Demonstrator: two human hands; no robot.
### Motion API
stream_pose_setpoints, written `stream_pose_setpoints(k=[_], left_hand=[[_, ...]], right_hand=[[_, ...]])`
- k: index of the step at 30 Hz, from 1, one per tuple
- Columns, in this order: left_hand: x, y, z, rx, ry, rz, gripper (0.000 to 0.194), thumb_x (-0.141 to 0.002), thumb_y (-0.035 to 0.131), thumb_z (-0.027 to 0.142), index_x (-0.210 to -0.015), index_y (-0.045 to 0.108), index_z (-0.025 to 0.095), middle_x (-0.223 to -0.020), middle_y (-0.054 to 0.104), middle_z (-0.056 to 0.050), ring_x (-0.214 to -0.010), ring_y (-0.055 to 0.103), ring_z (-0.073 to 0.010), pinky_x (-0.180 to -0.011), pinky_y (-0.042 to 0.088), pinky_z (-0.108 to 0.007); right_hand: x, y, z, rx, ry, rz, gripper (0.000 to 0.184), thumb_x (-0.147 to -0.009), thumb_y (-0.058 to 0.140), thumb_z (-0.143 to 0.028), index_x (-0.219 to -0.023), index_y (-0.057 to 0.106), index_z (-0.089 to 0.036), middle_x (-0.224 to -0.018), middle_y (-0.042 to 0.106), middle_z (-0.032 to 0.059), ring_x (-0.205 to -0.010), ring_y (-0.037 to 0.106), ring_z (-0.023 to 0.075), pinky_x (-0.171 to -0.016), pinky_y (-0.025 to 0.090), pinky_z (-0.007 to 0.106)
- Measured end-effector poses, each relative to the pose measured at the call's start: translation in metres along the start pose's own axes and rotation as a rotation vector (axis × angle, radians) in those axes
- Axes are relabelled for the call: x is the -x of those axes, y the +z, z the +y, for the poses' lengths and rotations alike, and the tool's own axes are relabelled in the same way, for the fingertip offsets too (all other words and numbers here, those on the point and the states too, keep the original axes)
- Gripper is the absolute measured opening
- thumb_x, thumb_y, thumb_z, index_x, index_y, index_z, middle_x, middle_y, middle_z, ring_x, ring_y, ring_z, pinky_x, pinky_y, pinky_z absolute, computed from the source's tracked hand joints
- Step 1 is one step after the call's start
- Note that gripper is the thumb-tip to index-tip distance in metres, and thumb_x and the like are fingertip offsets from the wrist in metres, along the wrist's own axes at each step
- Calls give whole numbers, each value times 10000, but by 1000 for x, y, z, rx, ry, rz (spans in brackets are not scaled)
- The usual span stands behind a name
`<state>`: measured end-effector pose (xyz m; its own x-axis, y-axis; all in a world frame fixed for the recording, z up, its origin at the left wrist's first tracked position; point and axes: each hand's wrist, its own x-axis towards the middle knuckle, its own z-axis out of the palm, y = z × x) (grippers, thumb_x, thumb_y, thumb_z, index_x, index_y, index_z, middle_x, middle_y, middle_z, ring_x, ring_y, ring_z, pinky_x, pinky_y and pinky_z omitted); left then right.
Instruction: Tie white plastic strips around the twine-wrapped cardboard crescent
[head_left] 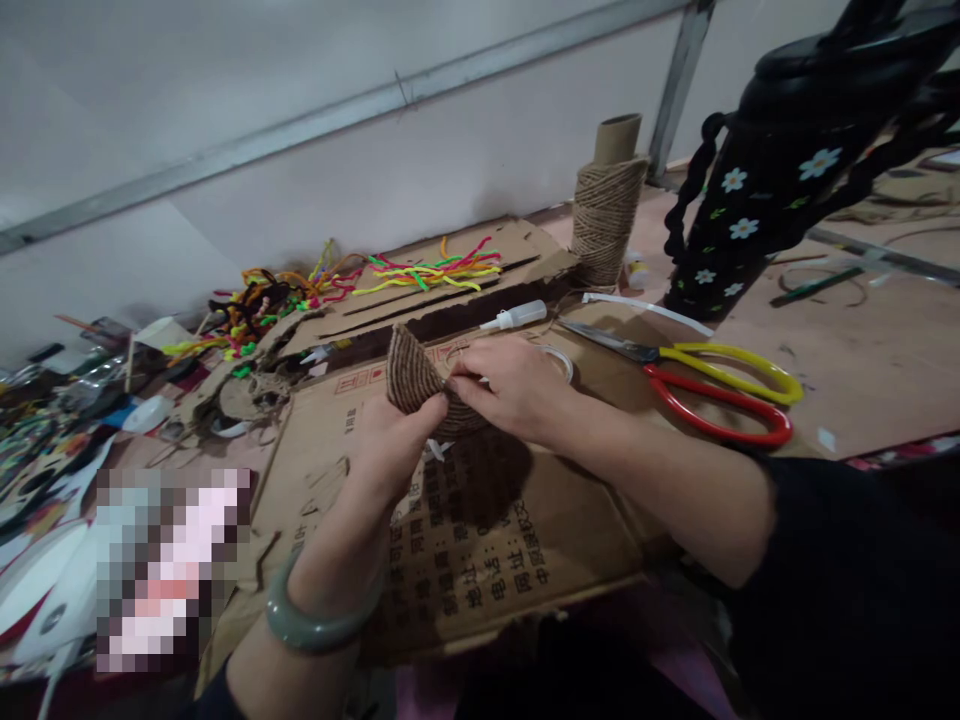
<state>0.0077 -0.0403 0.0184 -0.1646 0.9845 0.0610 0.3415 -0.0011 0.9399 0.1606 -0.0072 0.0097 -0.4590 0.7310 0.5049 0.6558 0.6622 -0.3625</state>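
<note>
Between my hands, above the cardboard, is a brown piece of coiled jute twine [409, 372] with a pointed upper end. My left hand [394, 435] grips it from the left, thumb pressed on its face. The fingers of my right hand [506, 385] pinch its right edge; part of the piece is hidden behind them. Beyond my right hand lies a small white squeeze bottle [521, 314] with a narrow tip. Large scissors [675, 365] with one yellow and one red handle rest to the right, blades partly apart.
A flattened printed cardboard box [585, 540] covers the worktop. Behind stand a jute twine spool [607, 215] and a black flowered tumbler [742, 190]. Colourful pipe cleaners [427, 270] lie on cardboard at the back. Clutter fills the left side, including a blurred-out patch [172, 570].
</note>
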Motion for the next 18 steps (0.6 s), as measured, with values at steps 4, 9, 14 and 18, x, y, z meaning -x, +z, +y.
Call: stream_pose_setpoints(k=[4, 9, 14, 18], left_hand=[[1, 0, 4, 15, -3, -17, 163, -586, 680, 279, -680, 643, 151, -659, 614, -12, -675, 562, -171, -597, 448, -253], [0, -1, 0, 9, 3, -45, 196, -598, 684, 317, -690, 648, 147, -699, 626, -22, -693, 568, -172, -612, 451, -260], [-2, -1, -7, 42, 16, -76, 192, -598, 698, 319, -676, 643, 152, -654, 605, -10, -652, 551, -156, -585, 436, -251], [-1, 1, -4, 65, 21, -92, 168, -591, 693, 292, -658, 629, 151, -662, 607, -8, -654, 549, -154, -590, 437, -253]], right_hand=[[0, 2, 1, -26, -12, 10, 219, -868, 471, -239, -796, 658, -152, -784, 649, 45, -745, 544, 153, -716, 359, 277], [-1, 2, 3, -75, 15, 0, 201, -843, 489, -239, -784, 663, -158, -755, 644, 36, -716, 536, 148, -688, 354, 270], [-1, 2, 1, -30, 7, 2, 214, -841, 479, -243, -755, 656, -160, -728, 634, 34, -699, 522, 148, -687, 347, 277], [-1, 1, 0, 13, 21, -1, 228, -839, 460, -228, -723, 643, -158, -712, 623, 37, -674, 502, 147, -679, 340, 284]])
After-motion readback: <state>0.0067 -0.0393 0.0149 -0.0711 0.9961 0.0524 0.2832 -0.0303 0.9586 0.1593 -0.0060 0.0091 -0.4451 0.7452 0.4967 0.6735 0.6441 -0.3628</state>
